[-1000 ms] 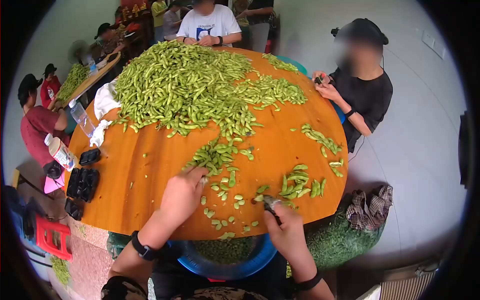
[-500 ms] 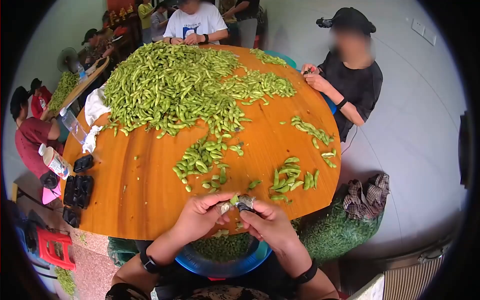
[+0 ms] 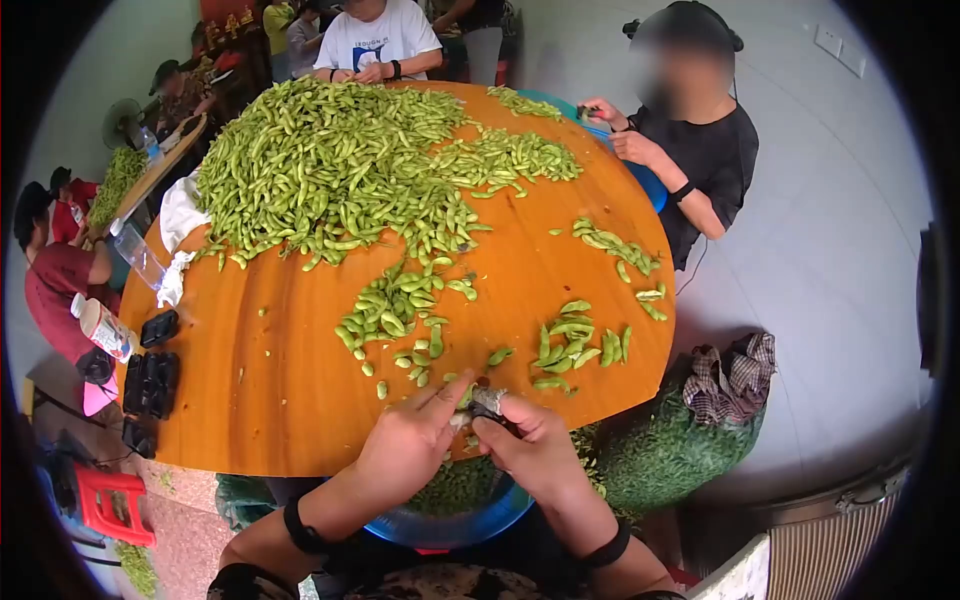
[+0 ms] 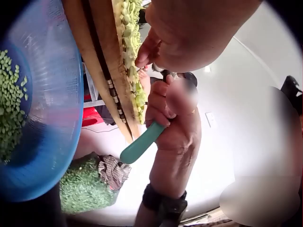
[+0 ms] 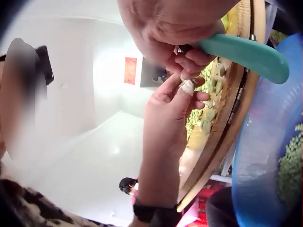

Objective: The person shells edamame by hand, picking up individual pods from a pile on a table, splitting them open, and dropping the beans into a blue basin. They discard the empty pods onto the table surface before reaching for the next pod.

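Observation:
Over the near table edge my two hands meet. My left hand (image 3: 405, 445) pinches a green soybean pod (image 3: 464, 399), mostly covered by the fingers. A pale wrap covers the left thumb (image 5: 187, 87). My right hand (image 3: 535, 445) grips a tool by its teal handle (image 4: 142, 143), which sticks out below the fist; the tool's working end is hidden, so I cannot tell its kind. Something grey is wrapped round a right fingertip (image 3: 488, 401), right at the pod. Below the hands stands a blue basin (image 5: 258, 142) holding shelled beans (image 4: 10, 94).
A big heap of pods (image 3: 330, 160) covers the far part of the round wooden table (image 3: 270, 390). Smaller pod piles (image 3: 395, 300) lie nearer. Black cases (image 3: 150, 385) and bottles (image 3: 103, 325) stand at left. A full green mesh sack (image 3: 680, 460) is at right. Other people sit around.
My left hand has come from the small pod pile to my right hand with a pod. Both hands now work together close over the basin. The view has shifted slightly.

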`<state>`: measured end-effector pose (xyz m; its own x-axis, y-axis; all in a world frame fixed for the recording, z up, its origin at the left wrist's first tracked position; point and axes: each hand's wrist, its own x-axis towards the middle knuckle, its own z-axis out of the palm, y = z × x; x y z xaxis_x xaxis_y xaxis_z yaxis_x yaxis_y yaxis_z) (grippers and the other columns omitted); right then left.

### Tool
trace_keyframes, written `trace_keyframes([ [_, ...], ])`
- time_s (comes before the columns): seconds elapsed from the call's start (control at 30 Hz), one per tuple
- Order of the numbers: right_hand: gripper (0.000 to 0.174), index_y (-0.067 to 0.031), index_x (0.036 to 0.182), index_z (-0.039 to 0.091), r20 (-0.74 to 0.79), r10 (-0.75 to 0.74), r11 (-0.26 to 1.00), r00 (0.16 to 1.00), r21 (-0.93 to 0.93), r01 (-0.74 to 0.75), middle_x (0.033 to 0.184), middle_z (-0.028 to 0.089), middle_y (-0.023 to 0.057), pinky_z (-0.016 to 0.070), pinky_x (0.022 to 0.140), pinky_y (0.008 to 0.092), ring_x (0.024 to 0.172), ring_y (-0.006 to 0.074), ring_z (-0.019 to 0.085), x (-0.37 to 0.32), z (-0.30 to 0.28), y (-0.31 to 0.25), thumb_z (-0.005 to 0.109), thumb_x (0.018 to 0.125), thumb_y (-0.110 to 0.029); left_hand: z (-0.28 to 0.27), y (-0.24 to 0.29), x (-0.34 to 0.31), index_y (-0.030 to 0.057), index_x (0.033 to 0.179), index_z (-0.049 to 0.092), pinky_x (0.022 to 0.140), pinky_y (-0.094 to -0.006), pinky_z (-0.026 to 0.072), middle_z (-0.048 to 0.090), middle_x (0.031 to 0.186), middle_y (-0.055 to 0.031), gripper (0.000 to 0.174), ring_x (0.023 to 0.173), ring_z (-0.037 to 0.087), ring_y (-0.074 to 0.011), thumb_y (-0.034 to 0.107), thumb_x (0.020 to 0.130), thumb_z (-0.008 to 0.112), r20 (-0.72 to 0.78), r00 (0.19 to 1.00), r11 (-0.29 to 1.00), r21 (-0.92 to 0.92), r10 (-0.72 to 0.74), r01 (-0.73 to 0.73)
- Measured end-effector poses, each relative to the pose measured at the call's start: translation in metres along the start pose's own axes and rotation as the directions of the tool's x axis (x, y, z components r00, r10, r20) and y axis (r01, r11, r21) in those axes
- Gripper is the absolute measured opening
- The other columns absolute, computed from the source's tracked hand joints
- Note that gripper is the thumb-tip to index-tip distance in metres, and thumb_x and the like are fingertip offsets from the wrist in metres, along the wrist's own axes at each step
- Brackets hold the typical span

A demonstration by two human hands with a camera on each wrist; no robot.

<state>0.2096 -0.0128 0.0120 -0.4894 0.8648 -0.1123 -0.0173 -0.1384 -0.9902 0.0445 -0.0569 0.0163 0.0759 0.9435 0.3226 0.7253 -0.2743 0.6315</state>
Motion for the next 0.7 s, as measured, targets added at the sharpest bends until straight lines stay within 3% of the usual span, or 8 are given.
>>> trace_keyframes([
  [0.23, 0.011, -0.0071, 0.102, 0.064, 0.170, 0.267, 0.871, 0.949, 0.378, -0.313, 0.072, 0.056, -0.0017, 0.0310, 0.043, 0.0194, 0.050, 0.0033, 0.042, -0.001, -0.008, -0.003, 0.060, 0.092, -0.011, -0.002, -0.011, -0.003, 0.0072, 0.134, 0.051, 0.071, -0.0358, 0.0533, 0.063, 0.101, -0.0209, 0.056, 0.084, 0.064, -0.0337, -0.007, 0.080, 0.057, 0.042, 0.999, 0.986, -0.168, 0.018, -0.011],
  [0.33, 0.012, -0.0077, 0.102, 0.063, 0.165, 0.310, 0.870, 0.936, 0.347, -0.350, 0.070, 0.053, -0.0018, 0.0289, 0.042, 0.0200, 0.048, 0.0038, 0.039, 0.000, -0.008, -0.002, 0.060, 0.092, -0.014, -0.002, -0.014, -0.003, 0.0102, 0.133, 0.053, 0.073, -0.0299, 0.0533, 0.067, 0.102, -0.0161, 0.050, 0.082, 0.067, -0.0258, -0.006, 0.086, 0.054, 0.067, 0.997, 0.951, -0.305, -0.030, 0.049],
  [0.43, 0.012, -0.0078, 0.102, 0.063, 0.165, 0.319, 0.867, 0.933, 0.348, -0.358, 0.069, 0.053, -0.0020, 0.0280, 0.041, 0.0200, 0.047, 0.0037, 0.039, 0.001, -0.009, -0.001, 0.060, 0.093, -0.015, -0.001, -0.016, -0.004, 0.0074, 0.130, 0.056, 0.077, -0.0262, 0.0529, 0.068, 0.104, -0.0114, 0.040, 0.083, 0.068, -0.0184, -0.004, 0.092, 0.051, 0.207, 0.957, 0.782, -0.554, -0.203, 0.286],
  [0.5, 0.013, -0.0080, 0.103, 0.063, 0.173, 0.320, 0.869, 0.931, 0.337, -0.362, 0.069, 0.053, -0.0023, 0.0277, 0.041, 0.0199, 0.047, 0.0037, 0.038, 0.001, -0.011, -0.002, 0.060, 0.093, -0.015, 0.002, -0.030, -0.005, 0.0040, 0.130, 0.054, 0.081, -0.0265, 0.0538, 0.067, 0.108, -0.0094, 0.034, 0.087, 0.068, -0.0177, 0.002, 0.096, 0.049, 0.356, 0.907, 0.464, -0.779, -0.224, 0.420],
  [0.53, 0.013, -0.0083, 0.104, 0.063, 0.184, 0.321, 0.872, 0.929, 0.326, -0.366, 0.069, 0.053, -0.0026, 0.0274, 0.041, 0.0197, 0.047, 0.0037, 0.038, 0.002, -0.012, -0.003, 0.060, 0.093, -0.014, 0.001, -0.033, -0.004, 0.0040, 0.130, 0.054, 0.081, -0.0265, 0.0538, 0.067, 0.108, -0.0094, 0.034, 0.087, 0.068, -0.0177, 0.002, 0.096, 0.049, 0.357, 0.907, 0.463, -0.780, -0.224, 0.422],
  [0.6, 0.014, -0.0083, 0.105, 0.063, 0.226, 0.340, 0.856, 0.913, 0.328, -0.400, 0.069, 0.053, -0.0029, 0.0273, 0.041, 0.0194, 0.047, 0.0037, 0.039, 0.005, -0.019, -0.009, 0.059, 0.093, -0.014, -0.002, -0.035, -0.001, 0.0015, 0.130, 0.053, 0.081, -0.0282, 0.0552, 0.066, 0.108, -0.0121, 0.032, 0.090, 0.068, -0.0210, 0.008, 0.098, 0.049, 0.474, 0.844, 0.184, -0.833, -0.250, 0.522],
  [0.63, 0.015, -0.0083, 0.106, 0.063, 0.269, 0.356, 0.839, 0.895, 0.329, -0.433, 0.069, 0.053, -0.0032, 0.0273, 0.041, 0.0190, 0.047, 0.0037, 0.039, 0.006, -0.022, -0.011, 0.059, 0.093, -0.013, -0.001, -0.035, -0.001, 0.0015, 0.130, 0.053, 0.081, -0.0282, 0.0552, 0.066, 0.108, -0.0121, 0.032, 0.090, 0.068, -0.0210, 0.008, 0.098, 0.049, 0.474, 0.844, 0.184, -0.833, -0.250, 0.522],
  [0.7, 0.015, -0.0081, 0.107, 0.063, 0.224, 0.342, 0.876, 0.913, 0.275, -0.396, 0.069, 0.053, -0.0033, 0.0273, 0.041, 0.0188, 0.047, 0.0038, 0.039, 0.005, -0.022, -0.014, 0.058, 0.093, -0.013, 0.000, -0.036, -0.001, 0.0000, 0.131, 0.050, 0.081, -0.0296, 0.0562, 0.066, 0.109, -0.0108, 0.034, 0.092, 0.068, -0.0226, 0.013, 0.100, 0.049, 0.503, 0.836, -0.028, -0.860, -0.218, 0.510],
])
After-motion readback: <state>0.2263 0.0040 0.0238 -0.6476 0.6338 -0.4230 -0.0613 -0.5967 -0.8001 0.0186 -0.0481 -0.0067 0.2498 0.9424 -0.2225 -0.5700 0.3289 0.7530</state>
